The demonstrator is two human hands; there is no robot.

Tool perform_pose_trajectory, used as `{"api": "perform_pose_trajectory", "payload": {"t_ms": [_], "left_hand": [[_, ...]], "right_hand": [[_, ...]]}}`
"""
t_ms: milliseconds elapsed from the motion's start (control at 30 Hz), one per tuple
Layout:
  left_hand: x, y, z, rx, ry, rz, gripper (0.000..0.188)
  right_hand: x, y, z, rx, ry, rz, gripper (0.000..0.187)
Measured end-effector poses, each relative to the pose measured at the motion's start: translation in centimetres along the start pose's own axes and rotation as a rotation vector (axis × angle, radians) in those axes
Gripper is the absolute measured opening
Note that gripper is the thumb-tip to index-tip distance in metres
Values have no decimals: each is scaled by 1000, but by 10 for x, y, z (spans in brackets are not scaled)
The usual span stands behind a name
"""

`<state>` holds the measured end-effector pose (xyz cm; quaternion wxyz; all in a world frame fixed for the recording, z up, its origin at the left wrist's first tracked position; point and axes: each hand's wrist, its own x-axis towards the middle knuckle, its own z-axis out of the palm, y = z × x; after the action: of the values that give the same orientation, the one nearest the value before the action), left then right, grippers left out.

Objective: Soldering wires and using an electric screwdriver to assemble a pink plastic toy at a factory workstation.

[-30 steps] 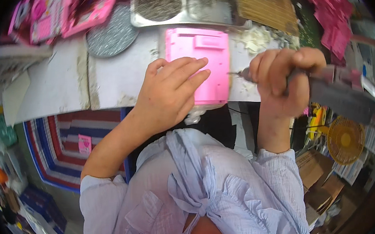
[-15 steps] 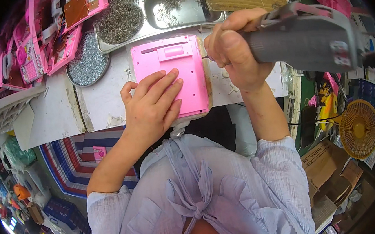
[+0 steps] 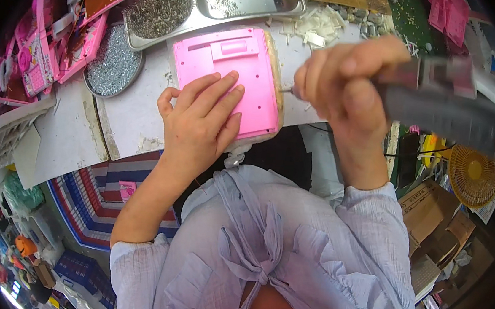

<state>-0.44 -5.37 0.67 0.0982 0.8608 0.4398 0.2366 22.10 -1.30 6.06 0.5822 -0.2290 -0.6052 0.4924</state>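
Pink casing (image 3: 258, 90), upper centre of the frame, and it lies over the broad white table (image 3: 70, 137) that reaches in from the left! Above it gleams a metal tray (image 3: 154, 39), its left compartment heaped with small metal parts (image 3: 160, 9). Back to the casing: a shallow rectangular shell, plastic by the look of it, so I'd call it light, stiff and rather slick, with edges that could crack under a hard squeeze. The left and right edges look the best place to take hold, and a flat palm should be enough to steady it. Next in size, the dark power screwdriver (image 3: 448, 114), blurred at the right of the frame, its front end wrapped in the curled fingers of the right hand (image 3: 350, 81): a closed hold, that one! But the left hand (image 3: 194, 122) is spread, fingers long, resting on the casing's lower-left face and pinching nothing. So the casing sits under the left fingers and to the left of the right fist, apart from it. Slimmer now: a yellowish pad (image 3: 274, 73) peeks out along the casing's right edge. Thinner again, the bit (image 3: 286, 90) points left, just beside that pad; contact I can't tell. Tiniest of all, dark holes (image 3: 258, 107) dot the pink face!
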Motion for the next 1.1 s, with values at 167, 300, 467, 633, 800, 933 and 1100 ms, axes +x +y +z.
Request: {"api": "perform_pose_trajectory", "payload": {"t_ms": [167, 300, 467, 633, 800, 933, 1100], "left_hand": [[0, 0, 4, 7, 27, 22, 34], [-2, -1, 5, 18, 45, 33, 32], [-2, -1, 8, 10, 79, 50, 32], [2, -10, 1, -66, 63, 39, 30], [45, -25, -12, -129, 43, -92, 45], [60, -42, 4, -37, 60, 42, 26], [65, -37, -20, -13, 158, 229, 29]], "right_hand": [[-37, 8, 11, -242, 3, 75, 22], [-32, -1, 9, -135, 16, 40, 21], [-41, 9, 14, -251, -14, 30, 18], [-29, -16, 9, -95, 32, 17, 14], [-4, -43, -23, 87, -48, 50, 29], [13, -55, 1, -159, -44, 13, 44], [25, -50, 1, -352, 230, -15, 47]]}}
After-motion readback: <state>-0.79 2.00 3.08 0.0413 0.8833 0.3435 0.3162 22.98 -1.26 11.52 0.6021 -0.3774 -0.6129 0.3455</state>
